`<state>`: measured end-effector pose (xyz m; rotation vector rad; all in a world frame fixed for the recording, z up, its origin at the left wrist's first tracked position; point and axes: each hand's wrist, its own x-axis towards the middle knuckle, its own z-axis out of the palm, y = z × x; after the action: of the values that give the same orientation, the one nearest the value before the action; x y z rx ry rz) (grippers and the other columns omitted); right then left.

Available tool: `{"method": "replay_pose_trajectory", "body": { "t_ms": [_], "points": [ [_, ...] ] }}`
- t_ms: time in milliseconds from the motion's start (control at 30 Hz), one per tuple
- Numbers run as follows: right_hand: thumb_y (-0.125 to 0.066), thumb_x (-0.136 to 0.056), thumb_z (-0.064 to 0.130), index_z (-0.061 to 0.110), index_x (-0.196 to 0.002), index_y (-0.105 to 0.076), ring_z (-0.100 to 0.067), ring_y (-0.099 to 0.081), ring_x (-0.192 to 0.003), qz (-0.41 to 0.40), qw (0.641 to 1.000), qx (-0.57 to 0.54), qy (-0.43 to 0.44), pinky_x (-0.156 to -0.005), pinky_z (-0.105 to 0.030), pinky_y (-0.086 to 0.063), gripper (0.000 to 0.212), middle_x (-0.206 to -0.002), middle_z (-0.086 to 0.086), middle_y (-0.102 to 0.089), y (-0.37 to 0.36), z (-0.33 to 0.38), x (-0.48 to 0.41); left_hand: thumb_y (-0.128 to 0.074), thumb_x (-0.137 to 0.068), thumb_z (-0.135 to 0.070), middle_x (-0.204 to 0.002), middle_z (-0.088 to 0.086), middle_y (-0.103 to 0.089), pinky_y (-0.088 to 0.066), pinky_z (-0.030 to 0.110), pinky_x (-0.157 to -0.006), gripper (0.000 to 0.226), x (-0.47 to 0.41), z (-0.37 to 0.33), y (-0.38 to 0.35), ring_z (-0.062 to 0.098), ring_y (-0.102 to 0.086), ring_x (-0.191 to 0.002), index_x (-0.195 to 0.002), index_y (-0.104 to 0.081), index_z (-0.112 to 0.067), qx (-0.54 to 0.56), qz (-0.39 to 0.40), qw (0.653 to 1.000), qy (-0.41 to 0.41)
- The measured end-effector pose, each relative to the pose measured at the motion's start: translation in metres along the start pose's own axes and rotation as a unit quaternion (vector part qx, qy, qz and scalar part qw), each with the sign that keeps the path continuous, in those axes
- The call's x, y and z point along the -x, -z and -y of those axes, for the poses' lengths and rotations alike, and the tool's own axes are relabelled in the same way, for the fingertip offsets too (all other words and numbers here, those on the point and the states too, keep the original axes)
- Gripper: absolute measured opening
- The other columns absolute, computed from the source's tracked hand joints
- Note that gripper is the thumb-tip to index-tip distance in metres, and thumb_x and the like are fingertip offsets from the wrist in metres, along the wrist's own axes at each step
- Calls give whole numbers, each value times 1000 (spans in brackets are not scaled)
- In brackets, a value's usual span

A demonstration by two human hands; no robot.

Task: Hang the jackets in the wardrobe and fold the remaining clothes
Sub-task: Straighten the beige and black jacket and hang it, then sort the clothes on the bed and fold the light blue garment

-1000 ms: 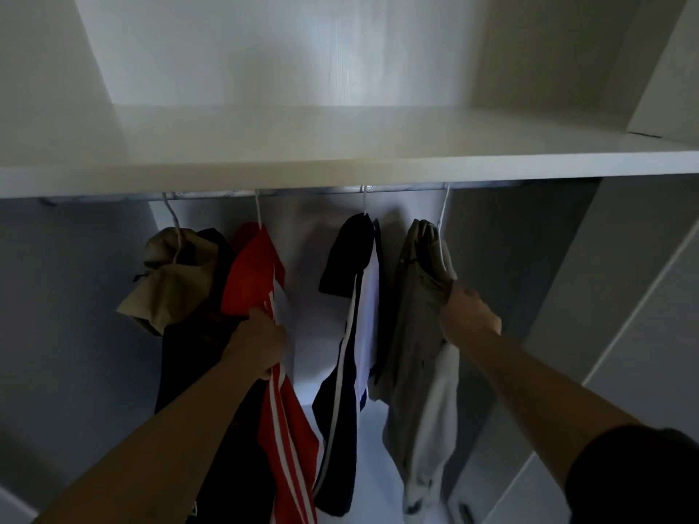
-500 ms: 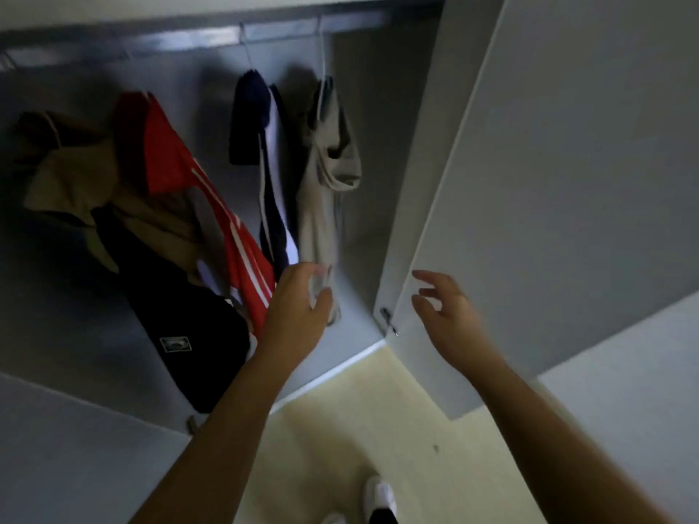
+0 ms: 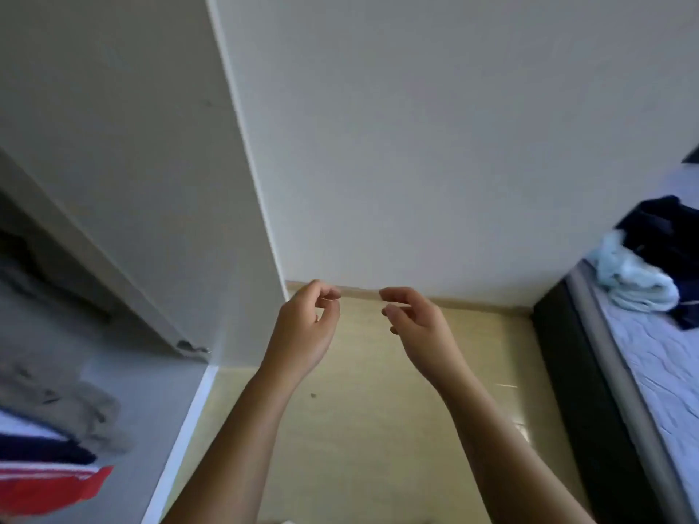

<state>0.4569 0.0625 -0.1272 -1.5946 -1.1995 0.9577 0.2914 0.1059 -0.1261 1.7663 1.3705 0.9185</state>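
Left hand [image 3: 302, 330], right hand [image 3: 420, 329] withdrawn from jackets [image 3: 56, 429]; grips loose, empty.

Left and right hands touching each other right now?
Apart. The head view shows the left hand and right hand with the skirting board visible in the gap between them.

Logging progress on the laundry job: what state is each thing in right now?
Left hand: empty, fingers loosely curled.
Right hand: empty, fingers loosely curled.
Wardrobe door: open.
Jackets: inside the wardrobe, only lower ends visible.
Clothes on the bed: heaped, unfolded.
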Motion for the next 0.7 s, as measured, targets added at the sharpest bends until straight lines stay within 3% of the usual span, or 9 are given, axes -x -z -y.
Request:
{"method": "replay_pose_trajectory", "body": {
  "t_ms": [100, 267, 367, 500, 700],
  "points": [
    [-52, -92, 12, 32, -101, -61, -1, -61, -87, -87, 996, 11, -24, -73, -18, -50, 24, -100, 15, -65, 101, -30, 14, -54, -91, -16, -89, -16, -62, -40, 7, -67, 13, -11, -55, -95, -9, -55, -82, -89, -61, -27, 28, 61, 996, -58],
    [-53, -90, 8, 22, -98, -65, -27, -63, -84, -243, 966, 1, -84, -73, -39, -52, 21, -90, -10, -68, 261, -84, 53, -57, -90, -9, -84, -16, -63, -37, 0, -69, 23, 0, -138, -249, -12, -55, -84, -83, -58, -31, 55, 180, 973, -132],
    [-52, -92, 8, 23, -97, -66, -24, -64, -89, -309, 944, -22, -116, -73, -36, -51, 21, -94, -1, -69, 332, -109, 73, -57, -90, -10, -85, -15, -64, -38, 3, -67, 20, 4, -178, -317, -8, -56, -85, -84, -60, -29, 48, 251, 954, -159],
    [-50, -94, 11, 29, -93, -64, -21, -64, -92, -374, 914, -50, -149, -82, -44, -52, 23, -96, 4, -68, 400, -144, 80, -57, -90, -8, -84, -12, -65, -39, 3, -65, 21, -13, -217, -400, -5, -56, -85, -83, -60, -28, 43, 312, 930, -190],
    [-49, -95, 10, 30, -91, -63, -16, -65, -93, -421, 880, -82, -203, -83, -35, -52, 25, -93, 5, -67, 497, -205, 40, -57, -89, -7, -79, -13, -64, -37, 2, -63, 25, -70, -251, -533, -6, -57, -78, -80, -60, -30, 52, 366, 909, -193]
  ]
}}
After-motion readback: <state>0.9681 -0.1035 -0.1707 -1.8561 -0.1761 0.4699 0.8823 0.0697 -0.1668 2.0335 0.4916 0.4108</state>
